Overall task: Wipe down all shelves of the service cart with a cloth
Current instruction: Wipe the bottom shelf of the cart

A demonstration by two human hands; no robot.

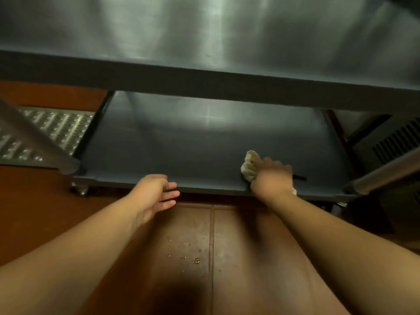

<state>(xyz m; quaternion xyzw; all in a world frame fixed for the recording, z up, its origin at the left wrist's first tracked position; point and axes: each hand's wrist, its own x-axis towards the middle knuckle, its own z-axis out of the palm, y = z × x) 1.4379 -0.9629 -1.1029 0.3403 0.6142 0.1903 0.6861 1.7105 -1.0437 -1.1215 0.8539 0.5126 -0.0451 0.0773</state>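
I look down on a steel service cart. Its top shelf (204,30) fills the upper view. Below it the lower shelf (193,144) is dark grey and bare. My right hand (271,176) grips a bunched pale cloth (248,165) and presses it on the lower shelf near the front right edge; the hand is blurred. My left hand (156,193) hovers at the shelf's front edge near the middle, fingers relaxed and pointing right, holding nothing.
A cart leg tube (34,137) slants at the left and another (384,173) at the right. A caster (80,189) shows under the left front corner. A perforated metal floor grate (56,128) lies left. Crumbs (184,258) dot the brown tiled floor.
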